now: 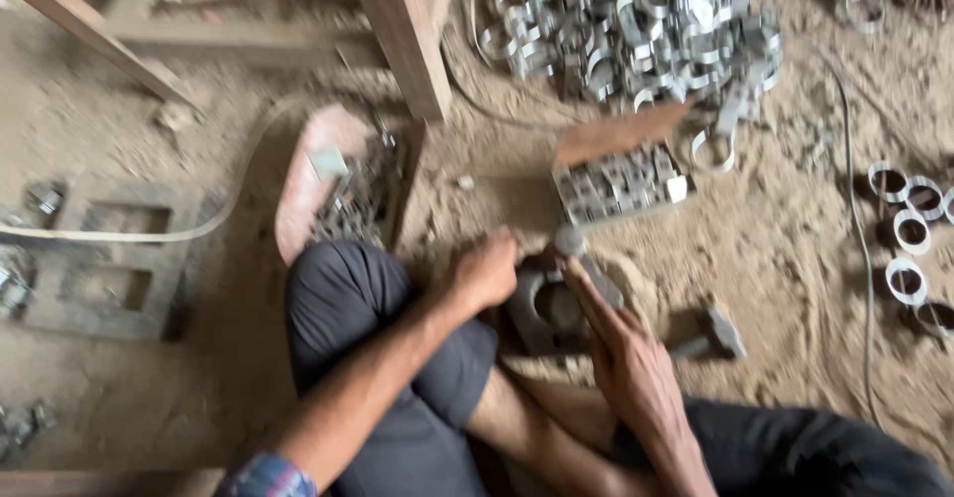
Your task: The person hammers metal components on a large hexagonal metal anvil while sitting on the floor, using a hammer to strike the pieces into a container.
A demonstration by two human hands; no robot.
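Two hands work over the metal block [547,313] set in the sandy floor between my knees. My left hand [484,270] presses fingers curled on its near rim to steady it; my right hand [636,368], fingers wrapped, grips the hammer [576,258] above it.

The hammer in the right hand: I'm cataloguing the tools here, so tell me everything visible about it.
The hammer has a pale wooden handle and a small rounded grey metal head, blurred. The right hand grips the handle low down; the head points up and away, poised over a dark metal block set in the sandy floor. The left hand rests at the block's edge, apart from the hammer.
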